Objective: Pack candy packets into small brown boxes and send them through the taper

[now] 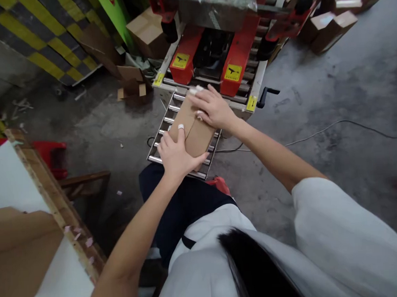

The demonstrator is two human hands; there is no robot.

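Note:
A brown cardboard box [199, 137] with its flaps folded over the top lies at a slant on the roller conveyor [156, 159]. My left hand [176, 154] rests on the near left part of the box, fingers and thumb spread along its edge. Over the far end lies my right hand [214, 107], its fingers spread across the top. White coverings show on some fingertips of both hands. Just beyond the box stands a red machine [241, 51] with yellow warning labels and more rollers.
Cardboard boxes lie behind the machine at left [147, 30] and on the floor at right [329, 30]. A black crank handle [267, 95] sticks out at the machine's right. A wood-edged table [53, 193] stands at left. A cable [314, 134] crosses the floor.

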